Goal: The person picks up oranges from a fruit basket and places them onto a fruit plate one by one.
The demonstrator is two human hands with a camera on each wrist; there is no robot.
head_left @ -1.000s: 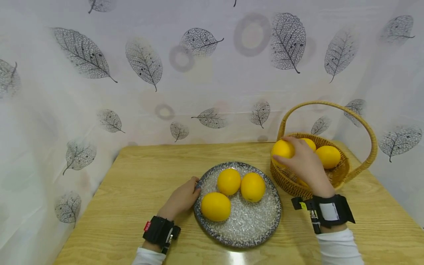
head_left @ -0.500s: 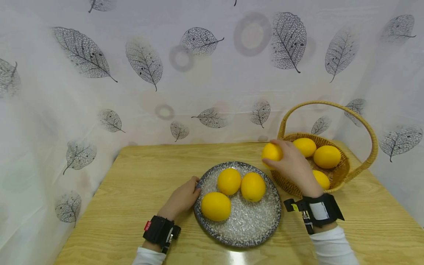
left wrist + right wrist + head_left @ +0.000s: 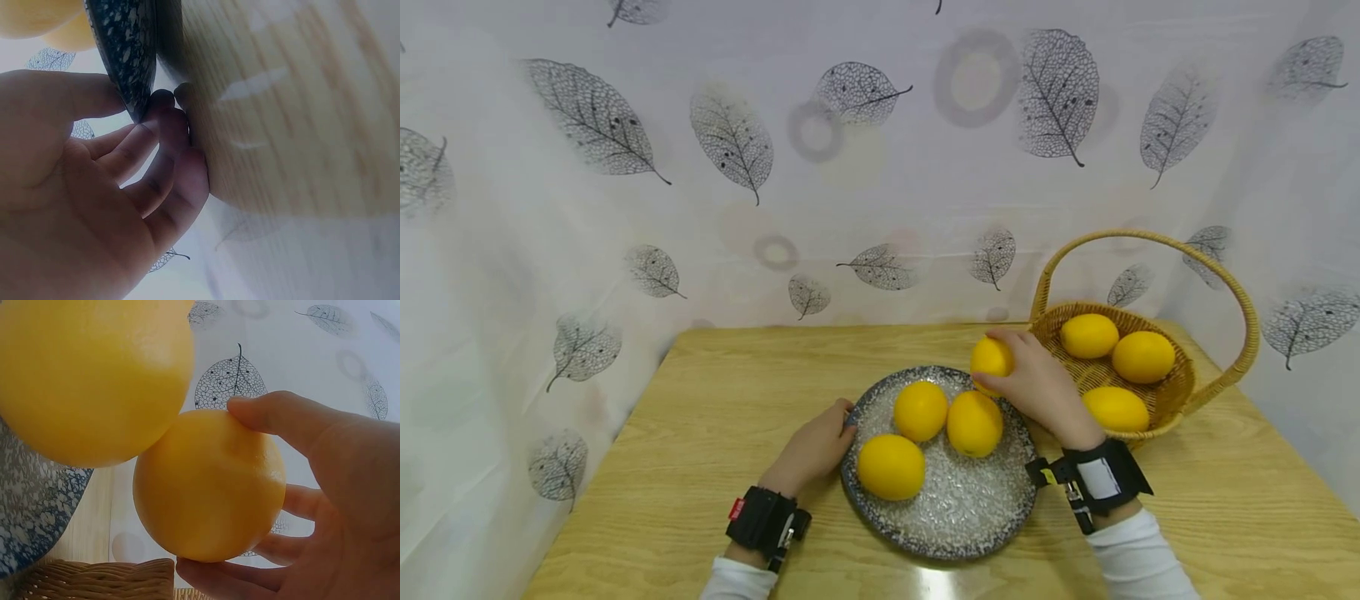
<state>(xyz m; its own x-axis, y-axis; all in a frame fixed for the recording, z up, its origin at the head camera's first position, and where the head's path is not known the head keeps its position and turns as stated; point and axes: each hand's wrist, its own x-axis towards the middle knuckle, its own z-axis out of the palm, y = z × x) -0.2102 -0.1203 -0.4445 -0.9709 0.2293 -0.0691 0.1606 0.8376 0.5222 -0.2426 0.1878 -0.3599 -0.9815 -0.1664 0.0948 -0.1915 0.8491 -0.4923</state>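
My right hand (image 3: 1037,385) grips a yellow lemon (image 3: 992,362) with the thumb on one side and the fingers on the other. That lemon (image 3: 209,487) is over the far right edge of the speckled grey plate (image 3: 962,508). Three lemons rest on the plate: one at its left (image 3: 891,467), one at the back (image 3: 921,411), and another lemon (image 3: 974,424) close to the held one. My left hand (image 3: 812,448) pinches the plate's left rim; in the left wrist view its thumb (image 3: 94,95) lies above the rim and its fingers (image 3: 169,134) curl below.
A wicker basket (image 3: 1176,392) with a tall arched handle (image 3: 1243,321) stands right of the plate, holding three lemons (image 3: 1115,409). Both rest on a wooden table (image 3: 737,375). A leaf-patterned white sheet (image 3: 887,183) hangs behind and at the sides.
My right hand has carried the lemon leftward out of the basket to the plate's far right edge, uncovering the basket's other lemons. My left hand has stayed at the plate's rim.
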